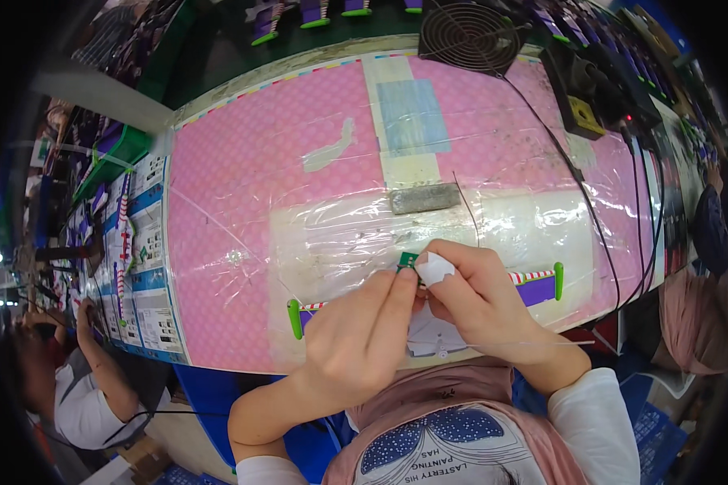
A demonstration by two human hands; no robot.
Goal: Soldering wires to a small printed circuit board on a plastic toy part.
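A small green circuit board (408,259) is pinched in the fingertips of my left hand (356,339), above the middle of the near table edge. My right hand (489,303) meets it there with thumb and fingers closed; what they grip is hidden. A white scrap (436,268), like paper or tape, sits at those fingertips. Under both hands lies a toy wing piece (539,291), purple with red-and-white stripes and green ends; its other green end (295,318) shows left of my left hand. A white plastic part (437,333) lies below my fingers.
A grey metal block (424,198) lies ahead of my hands with a thin wire beside it. A black fan (470,36) stands at the far edge; black cables (594,218) run down the right. A co-worker (89,388) sits at left, near another striped wing (123,242).
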